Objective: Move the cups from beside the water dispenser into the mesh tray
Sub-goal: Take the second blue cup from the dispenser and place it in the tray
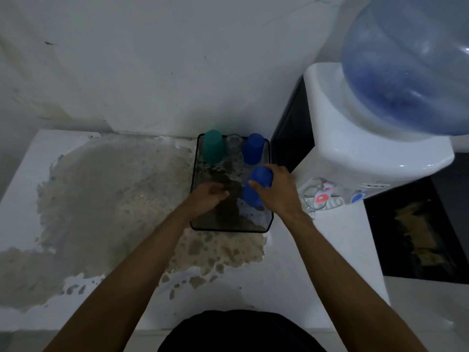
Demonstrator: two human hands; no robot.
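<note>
- Your right hand (275, 189) covers much of the blue cup (261, 176) it grips, so you cannot see that cup's rim.
- A second blue cup (250, 198), just below it, is partly hidden behind the same hand.
- The clear glass (234, 142) at the tray's far edge is too faint to read.
- The water bottle (406, 64) is cut off by the frame's upper right edge.
- Your left hand (208, 198) hides its own fingertips, curled under.

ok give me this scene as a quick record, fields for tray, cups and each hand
tray: black mesh tray on stained white counter, left of water dispenser
cups at back: green cup, clear glass, blue cup, all upside down
right hand: holds a blue cup above another blue one
left hand: over the tray, empty
</note>
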